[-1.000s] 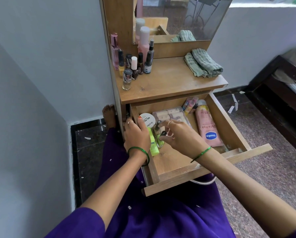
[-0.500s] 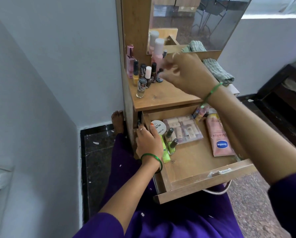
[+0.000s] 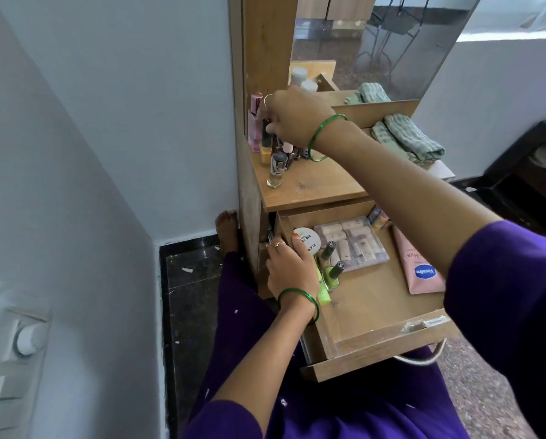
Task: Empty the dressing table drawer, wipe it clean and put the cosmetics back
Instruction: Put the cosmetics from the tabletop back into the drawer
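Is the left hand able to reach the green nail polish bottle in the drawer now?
Probably yes. The left hand rests at the drawer's left wall, touching the round white jar, and the green nail polish bottle stands just to its right with nothing between them. The right hand is up on the tabletop.
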A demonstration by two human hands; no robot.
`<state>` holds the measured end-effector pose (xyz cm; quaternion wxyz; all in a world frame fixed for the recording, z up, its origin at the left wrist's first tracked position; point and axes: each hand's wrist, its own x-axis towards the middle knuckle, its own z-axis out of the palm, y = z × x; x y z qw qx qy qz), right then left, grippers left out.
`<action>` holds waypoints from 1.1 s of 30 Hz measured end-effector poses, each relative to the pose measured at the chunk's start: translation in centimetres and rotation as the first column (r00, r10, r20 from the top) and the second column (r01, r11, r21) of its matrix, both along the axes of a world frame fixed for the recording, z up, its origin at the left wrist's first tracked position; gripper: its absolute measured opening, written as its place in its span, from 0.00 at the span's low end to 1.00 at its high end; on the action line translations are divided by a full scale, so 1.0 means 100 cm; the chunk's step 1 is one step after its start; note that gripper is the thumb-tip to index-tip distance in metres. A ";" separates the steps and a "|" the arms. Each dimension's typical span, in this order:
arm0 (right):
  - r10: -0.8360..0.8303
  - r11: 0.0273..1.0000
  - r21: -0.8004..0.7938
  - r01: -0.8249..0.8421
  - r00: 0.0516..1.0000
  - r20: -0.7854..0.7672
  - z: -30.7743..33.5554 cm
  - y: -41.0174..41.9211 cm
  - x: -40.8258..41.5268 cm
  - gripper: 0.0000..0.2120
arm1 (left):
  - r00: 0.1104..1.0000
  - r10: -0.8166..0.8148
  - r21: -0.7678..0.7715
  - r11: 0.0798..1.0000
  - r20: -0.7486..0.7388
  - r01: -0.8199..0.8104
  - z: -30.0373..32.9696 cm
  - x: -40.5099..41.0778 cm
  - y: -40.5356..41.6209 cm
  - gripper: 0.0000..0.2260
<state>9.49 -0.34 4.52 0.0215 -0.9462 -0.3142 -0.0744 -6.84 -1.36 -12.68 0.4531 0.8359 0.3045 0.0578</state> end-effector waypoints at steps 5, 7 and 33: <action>-0.006 1.000 0.004 0.006 1.000 0.017 -0.004 0.006 -0.003 0.14 | 1.000 -0.006 0.009 1.000 -0.006 0.006 0.002 -0.001 0.001 0.20; -0.009 1.000 0.012 0.008 1.000 0.025 -0.003 0.007 -0.004 0.14 | 1.000 -0.007 0.005 1.000 -0.001 0.007 0.002 -0.001 0.001 0.20; -0.011 0.935 0.343 0.091 0.974 -0.228 -0.022 -0.176 -0.162 0.07 | 0.997 0.028 -0.031 0.999 0.075 -0.026 -0.005 0.003 0.000 0.17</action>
